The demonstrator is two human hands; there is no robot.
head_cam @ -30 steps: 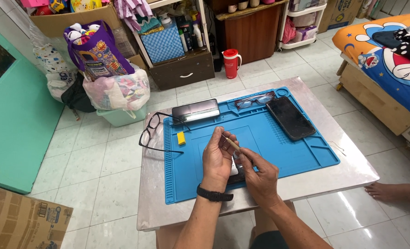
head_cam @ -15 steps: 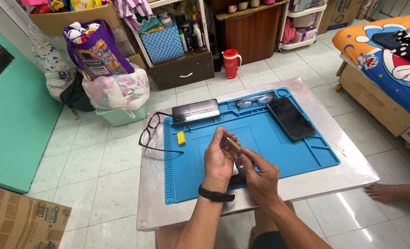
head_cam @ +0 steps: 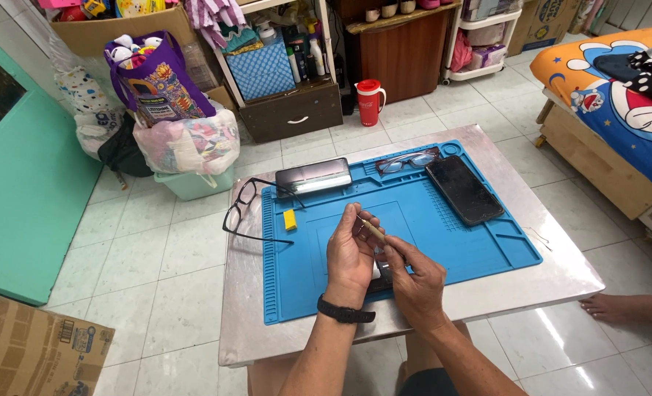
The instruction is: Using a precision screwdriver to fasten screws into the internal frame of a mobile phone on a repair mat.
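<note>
My left hand (head_cam: 351, 255) is raised over the blue work mat (head_cam: 443, 231), its fingertips pinching the far end of a thin tan stick-like tool (head_cam: 373, 230). My right hand (head_cam: 416, 276) grips the near end of the same tool. A small dark object (head_cam: 381, 273) lies on the mat under both hands, mostly hidden. I wear a black band on my left wrist (head_cam: 345, 312).
On the mat lie a black phone (head_cam: 464, 188), a dark glasses case (head_cam: 313, 176), a pair of glasses (head_cam: 406, 160) and a small yellow block (head_cam: 290, 219). Black-framed glasses (head_cam: 246, 209) hang over the metal table's (head_cam: 553, 275) left edge. Another person's bare foot (head_cam: 619, 308) rests at right.
Both hands stay together over the mat with the tool; only slight finger shifts are visible.
</note>
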